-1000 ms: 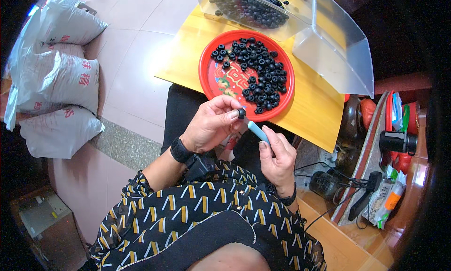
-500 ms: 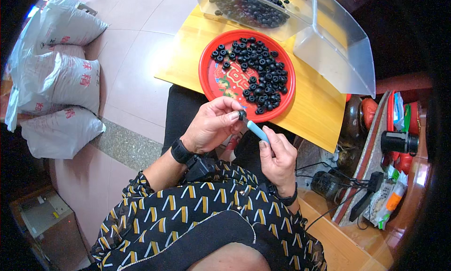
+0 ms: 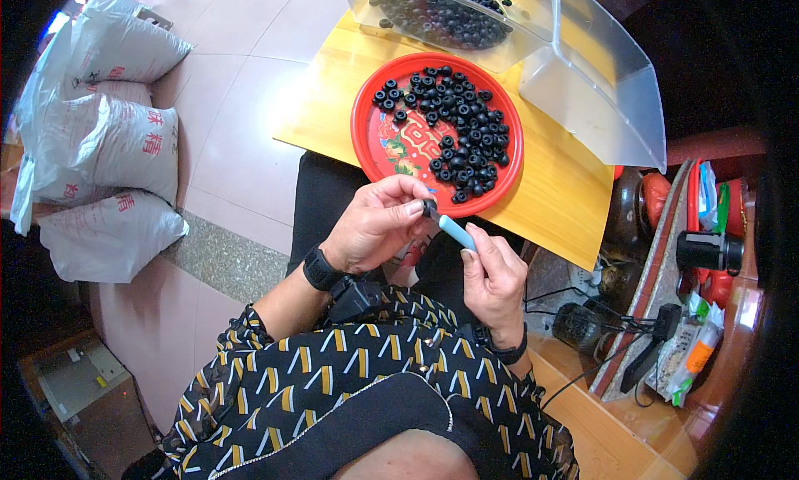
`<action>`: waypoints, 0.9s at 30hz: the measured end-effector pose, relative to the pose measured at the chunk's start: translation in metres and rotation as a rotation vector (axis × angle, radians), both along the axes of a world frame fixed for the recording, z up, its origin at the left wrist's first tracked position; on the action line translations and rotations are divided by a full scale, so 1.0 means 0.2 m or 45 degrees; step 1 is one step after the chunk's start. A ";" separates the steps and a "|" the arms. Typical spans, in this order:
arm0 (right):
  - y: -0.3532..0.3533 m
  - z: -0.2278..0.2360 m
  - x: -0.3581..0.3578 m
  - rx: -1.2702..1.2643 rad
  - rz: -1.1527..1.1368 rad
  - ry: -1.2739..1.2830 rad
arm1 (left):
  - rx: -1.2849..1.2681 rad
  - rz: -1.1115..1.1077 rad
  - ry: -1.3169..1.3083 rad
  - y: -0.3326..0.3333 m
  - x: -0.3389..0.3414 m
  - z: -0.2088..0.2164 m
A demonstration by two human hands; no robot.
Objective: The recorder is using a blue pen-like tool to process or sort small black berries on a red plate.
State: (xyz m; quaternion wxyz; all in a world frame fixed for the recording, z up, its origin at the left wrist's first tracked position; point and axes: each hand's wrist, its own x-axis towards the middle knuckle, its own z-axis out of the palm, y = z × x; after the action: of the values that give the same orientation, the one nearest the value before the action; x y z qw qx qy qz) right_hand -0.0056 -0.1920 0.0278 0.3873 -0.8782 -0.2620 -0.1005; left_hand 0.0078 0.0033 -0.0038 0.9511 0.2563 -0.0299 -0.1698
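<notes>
Between the thumb and fingers of my left hand (image 3: 374, 224) is a small round black part (image 3: 429, 206). My right hand (image 3: 497, 282) grips a light-blue-handled knife (image 3: 457, 233), its short thin blade touching or very near the part; the exact contact is too small to tell. Both hands are just in front of a round red tray (image 3: 363, 139) with a printed pattern. Many similar black parts (image 3: 476, 135), several showing a hollow centre, lie across its middle and right side.
The tray rests on a yellow wooden table (image 3: 329, 106). Behind it stands a clear plastic bin (image 3: 499, 57) holding more black parts, beside another clear bin (image 3: 574, 89). White sacks (image 3: 125, 147) are on the left. Cables, a jar (image 3: 576, 326) and packets (image 3: 695, 347) crowd the right.
The black part and my left fingertips have shifted very slightly toward me. My right hand keeps its hold on the knife, almost still.
</notes>
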 end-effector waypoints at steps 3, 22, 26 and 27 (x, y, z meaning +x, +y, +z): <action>0.00 0.00 0.00 -0.020 0.000 -0.044 | -0.041 -0.021 -0.012 0.00 0.00 0.01; -0.03 -0.04 0.04 0.424 -0.278 0.444 | -0.115 -0.129 -0.080 -0.05 -0.01 0.03; 0.02 0.01 0.02 0.694 -0.230 0.706 | -0.075 -0.132 -0.071 -0.07 -0.02 0.02; 0.04 0.02 0.01 0.696 -0.234 0.706 | -0.038 -0.118 -0.057 -0.06 -0.02 0.01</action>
State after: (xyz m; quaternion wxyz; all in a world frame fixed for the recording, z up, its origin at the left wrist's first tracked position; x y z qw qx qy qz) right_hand -0.0027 -0.1838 0.0318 0.6522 -0.7563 -0.0316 0.0400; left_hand 0.0040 -0.0082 -0.0023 0.9450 0.2441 -0.0655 -0.2074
